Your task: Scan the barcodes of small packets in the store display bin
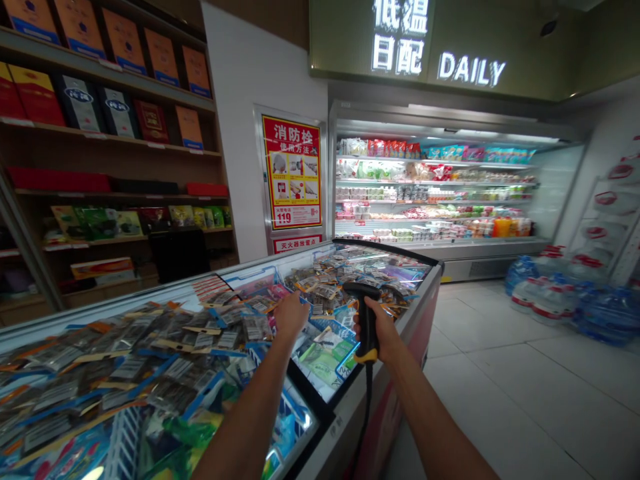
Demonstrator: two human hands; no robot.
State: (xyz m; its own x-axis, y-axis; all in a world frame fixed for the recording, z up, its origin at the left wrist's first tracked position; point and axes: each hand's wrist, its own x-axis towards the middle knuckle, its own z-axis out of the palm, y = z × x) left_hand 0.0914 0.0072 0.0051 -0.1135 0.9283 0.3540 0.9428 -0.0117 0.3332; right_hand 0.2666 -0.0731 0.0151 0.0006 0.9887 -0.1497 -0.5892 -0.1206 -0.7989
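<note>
My right hand [383, 328] is wrapped round the grip of a black and yellow barcode scanner [367, 320], its cable hanging down the front of the freezer. The scanner is upright, its head above the packets. My left hand [293, 315] is closed over the chest freezer, beside a pink package [278, 292]; whatever its fingers hold is hidden. Flat clear packets [185, 337] with white labels lie heaped on the left, and more small packets [320, 283] fill the far part. Green-and-white bags [325, 360] lie between my two arms.
The freezer's rim [420, 293] runs along the right side, with tiled floor [480, 380] beyond. Large water bottles [550, 293] stand at the right. A lit refrigerated shelf case [435, 193] is at the back; wooden shelves [115, 133] with boxes line the left.
</note>
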